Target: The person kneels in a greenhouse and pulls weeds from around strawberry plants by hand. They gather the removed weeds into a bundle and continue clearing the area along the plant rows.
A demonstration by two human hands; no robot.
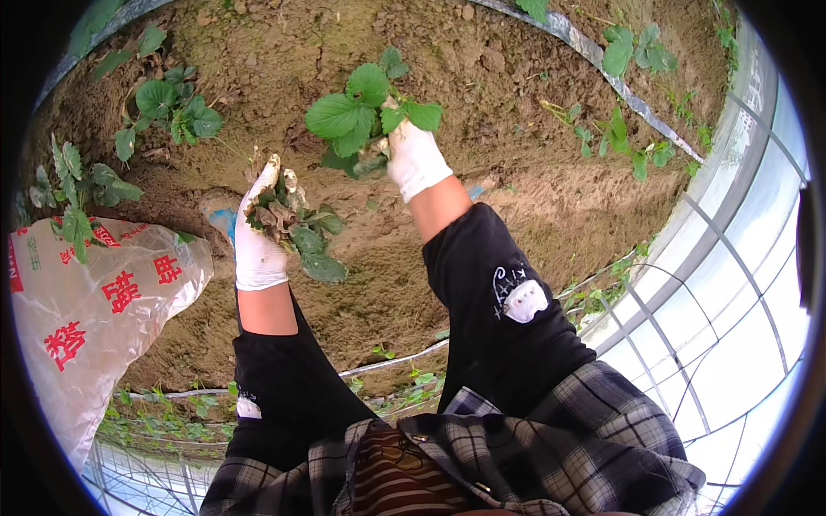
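Observation:
My left hand (pixel 261 226), in a soiled white glove, is closed around a bunch of wilted brown and green leaves (pixel 293 226). To its upper right, my right hand (pixel 413 151), also in a white glove, is among the stems of a strawberry plant (pixel 348 119) with broad green leaves. Its fingertips are partly hidden by the foliage, so whether they grip a stem does not show. Bare soil lies under both hands. Another strawberry plant (pixel 158 100) grows above and left of my left hand.
A plastic sack (pixel 148 277) with red printing lies at the left, beside another strawberry plant (pixel 77 187). Drip tape (pixel 594 51) crosses the soil at the upper right, near more plants (pixel 619 132). Greenhouse film with metal bars (pixel 723 226) curves along the right.

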